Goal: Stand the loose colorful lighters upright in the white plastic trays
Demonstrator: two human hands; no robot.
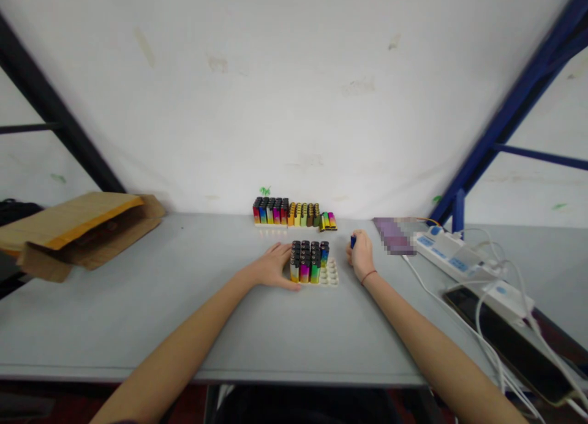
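Fingers (364, 241) of the right hand (362, 255) are curled closed around a dark-blue piece (353, 242), probably a disposable lighter; only one end shows, so its long axis cannot be told. Just left of that hand, and slightly nearer the person, bare round sockets (329, 277) show at the right end of a white moulded tray (337, 283). The right hand is nearer to them; the left hand (272, 268), open with thumb and fingers spread, rests against the tray's opposite side. Between them, black-topped lighters (304, 263) stand upright, long axes vertical. Farther off on the grey tabletop (321, 332), by the wall (303, 105), sit more black-topped lighters in a block (271, 211), a yellow-to-dark group (304, 215) and a few tilted bright ones (328, 221). A power strip (452, 261) and a phone (519, 353) lie right, a brown paper bag (68, 219) left
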